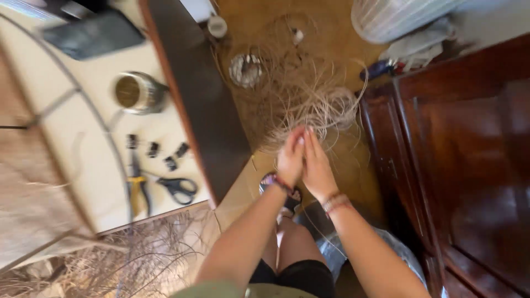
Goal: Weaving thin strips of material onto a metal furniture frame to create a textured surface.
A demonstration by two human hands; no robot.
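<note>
Straw fibres, pale and loosely tangled, are spread in a large bundle on the brown floor, far from the person and just beyond the fingertips. On the left, a cream table with a dark edge is seen, and on the right a dark wooden cabinet. The left hand and the right hand are held close together, side by side, with the fingers stretched toward the near strands of the bundle; whether some strands are pinched cannot be told because of blur. On the table a metal cup is placed, and nearer lie yellow-handled pliers, black scissors and small black clips.
</note>
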